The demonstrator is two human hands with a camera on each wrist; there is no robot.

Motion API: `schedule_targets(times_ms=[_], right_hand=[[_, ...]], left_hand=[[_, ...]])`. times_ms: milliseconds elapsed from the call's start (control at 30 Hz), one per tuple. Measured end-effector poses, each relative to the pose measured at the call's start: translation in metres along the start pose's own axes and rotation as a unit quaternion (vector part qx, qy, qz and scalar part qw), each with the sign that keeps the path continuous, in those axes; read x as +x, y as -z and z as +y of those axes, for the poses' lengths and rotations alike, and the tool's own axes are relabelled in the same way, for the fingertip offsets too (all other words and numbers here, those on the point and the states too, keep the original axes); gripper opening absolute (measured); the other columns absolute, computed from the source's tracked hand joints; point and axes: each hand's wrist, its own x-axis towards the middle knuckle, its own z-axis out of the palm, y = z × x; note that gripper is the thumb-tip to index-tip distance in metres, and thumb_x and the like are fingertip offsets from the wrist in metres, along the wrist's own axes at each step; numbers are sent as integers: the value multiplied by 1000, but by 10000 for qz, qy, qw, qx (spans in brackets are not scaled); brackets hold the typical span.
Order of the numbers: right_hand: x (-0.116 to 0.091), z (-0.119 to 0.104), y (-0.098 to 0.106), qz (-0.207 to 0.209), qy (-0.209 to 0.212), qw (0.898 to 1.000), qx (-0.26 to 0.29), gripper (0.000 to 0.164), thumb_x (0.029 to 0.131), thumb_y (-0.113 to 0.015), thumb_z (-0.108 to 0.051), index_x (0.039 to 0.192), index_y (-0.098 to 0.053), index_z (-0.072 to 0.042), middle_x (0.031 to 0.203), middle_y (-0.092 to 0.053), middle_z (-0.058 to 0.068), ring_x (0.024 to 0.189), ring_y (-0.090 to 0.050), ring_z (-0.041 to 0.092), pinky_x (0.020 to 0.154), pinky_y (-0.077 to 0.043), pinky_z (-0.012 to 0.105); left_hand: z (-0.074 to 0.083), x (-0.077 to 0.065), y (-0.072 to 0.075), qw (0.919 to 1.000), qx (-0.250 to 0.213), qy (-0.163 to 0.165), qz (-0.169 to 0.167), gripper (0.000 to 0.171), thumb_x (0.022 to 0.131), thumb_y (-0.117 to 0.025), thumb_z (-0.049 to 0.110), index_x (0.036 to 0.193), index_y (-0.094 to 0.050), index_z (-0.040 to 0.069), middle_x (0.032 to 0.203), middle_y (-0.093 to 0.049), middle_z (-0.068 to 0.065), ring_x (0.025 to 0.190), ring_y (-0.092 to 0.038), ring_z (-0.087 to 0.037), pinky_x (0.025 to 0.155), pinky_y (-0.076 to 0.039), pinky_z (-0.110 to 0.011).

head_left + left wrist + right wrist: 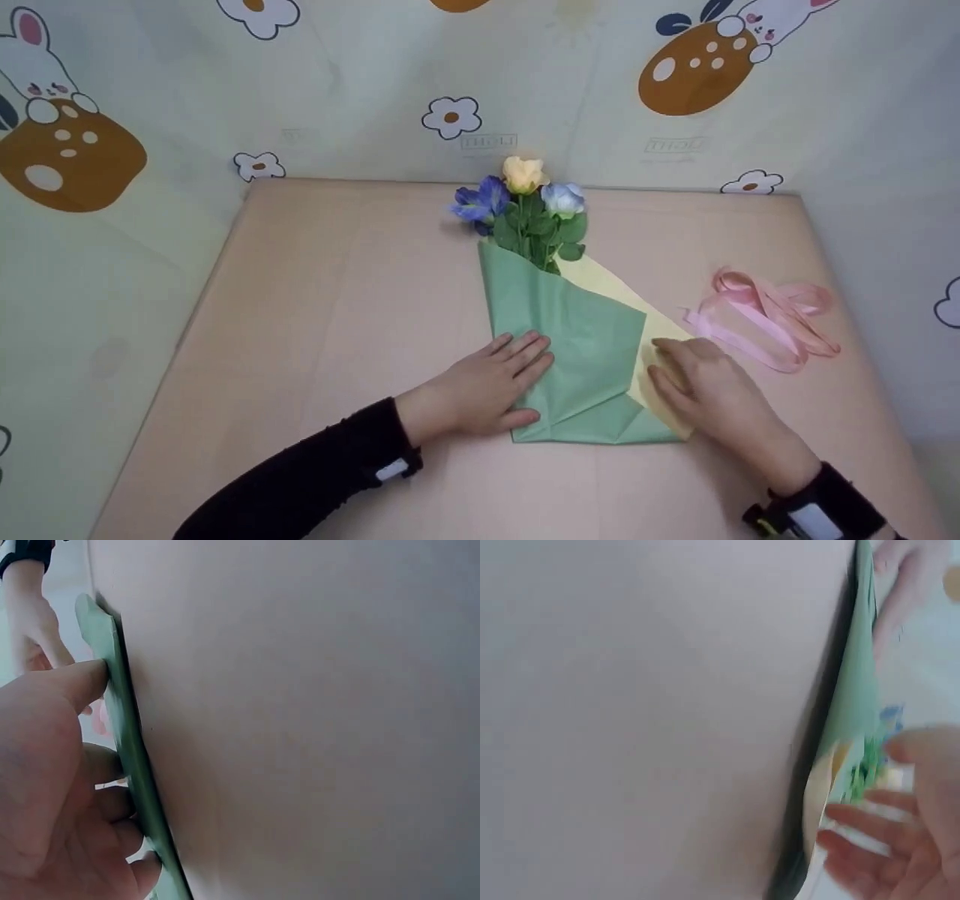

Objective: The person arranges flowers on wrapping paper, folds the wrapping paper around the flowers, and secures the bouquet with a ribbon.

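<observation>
on the tan worktop [337,300], the bouquet [574,307] is laid right of middle, flower end at the far edge. its green wrapping paper [585,352] and cream sheet [607,283] are judged light, soft and easily creased, best taken by folded borders. the green is pressed by the left hand [487,386], fingers extended; by the right hand [716,386], loosely spread at the cream sheet, nothing is gripped. toward the right edge, pink ribbon [796,319] is heaped. the cream rose [523,175] and blue iris [480,201] should not be squeezed.

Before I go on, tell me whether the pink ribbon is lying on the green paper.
No, the pink ribbon lies on the table, to the right of the green paper.
</observation>
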Motion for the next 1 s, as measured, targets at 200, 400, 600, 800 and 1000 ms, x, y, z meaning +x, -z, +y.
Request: schedule_targets(times_ms=[200, 400, 600, 800, 1000], right_hand=[[-9, 27, 4, 765, -933, 9915, -479, 51, 91, -86, -26, 117, -69, 15, 108, -66, 36, 95, -64, 55, 80, -53, 67], [-14, 35, 8, 458, -1602, 9849, -463, 58, 93, -85, -33, 115, -67, 17, 102, -62, 39, 90, -62, 58, 76, -50, 69], [-14, 38, 16, 86, -1930, 9811, -66, 51, 96, -83, -34, 110, -69, 13, 91, -67, 27, 81, -63, 44, 67, -51, 54], [-15, 44, 26, -771, -2288, 9687, 574, 43, 100, -79, -38, 77, -59, -7, 63, -47, 0, 61, -46, 19, 56, -33, 30], [-12, 41, 34, -1080, -2888, 9250, 2220, 38, 107, -74, -35, 104, -73, 3, 81, -58, 1, 74, -53, 15, 60, -45, 24]], left_hand=[[0, 1, 1, 9998, -192, 26, -91, 82, 116, -36, 60, 175, -16, 8, 183, -10, -14, 169, -4, -27, 135, -12, -47], [0, 2, 1, 9996, -266, -2, -106, 82, 116, -36, 59, 175, -14, 7, 183, -6, -15, 169, -2, -28, 135, -11, -46], [0, 0, 0, 9994, -320, 18, -129, 82, 116, -36, 59, 175, -14, 6, 183, -5, -15, 169, -1, -29, 135, -11, -46], [-1, -1, -1, 9989, -448, 18, -125, 82, 116, -36, 59, 175, -13, 7, 183, -4, -15, 169, 0, -29, 135, -10, -46], [-2, -1, -2, 9991, -407, 15, -127, 82, 116, -34, 60, 176, -13, 7, 183, -4, -14, 169, 0, -28, 135, -9, -45]])
